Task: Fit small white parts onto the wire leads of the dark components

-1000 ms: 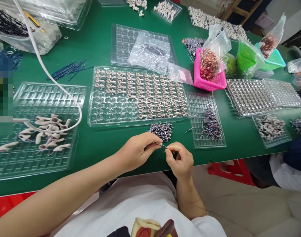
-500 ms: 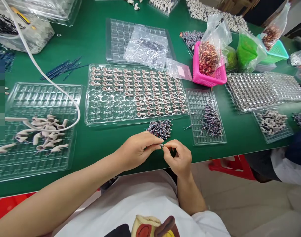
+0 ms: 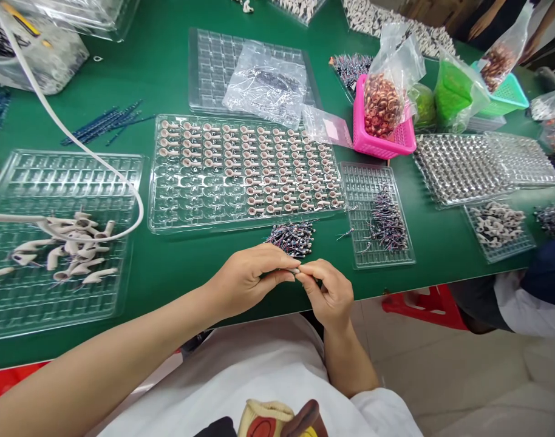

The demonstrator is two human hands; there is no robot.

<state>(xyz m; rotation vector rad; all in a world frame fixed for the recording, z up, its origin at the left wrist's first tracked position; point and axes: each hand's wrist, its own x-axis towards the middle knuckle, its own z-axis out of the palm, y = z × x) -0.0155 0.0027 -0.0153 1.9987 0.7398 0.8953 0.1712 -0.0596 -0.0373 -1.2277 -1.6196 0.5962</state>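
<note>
My left hand [image 3: 245, 278] and my right hand [image 3: 328, 292] meet at the table's front edge, fingertips pinched together. Between them is a small pale piece [image 3: 294, 271], mostly covered by the fingers, so its kind is unclear. Just behind the hands lies a pile of small wired parts [image 3: 292, 238]. Beyond that, a clear plastic tray [image 3: 177, 209] holds rows of white earbud-shaped shells [image 3: 263, 155], with its front left cells bare. To the right, a smaller clear tray [image 3: 362, 255] carries more thin wired parts [image 3: 389, 218].
At left, a clear tray [image 3: 54, 315] bears loose white shells [image 3: 84, 243], crossed by a white cable [image 3: 77, 142]. A pink basket [image 3: 387, 145] with bagged copper-coloured rings stands at back right. Another person's hand [image 3: 482, 25] shows at the far edge; someone sits at right.
My fingertips have closed more tightly over the small piece, covering more of it. The view has shifted slightly, and another person's hands have appeared at the top right.
</note>
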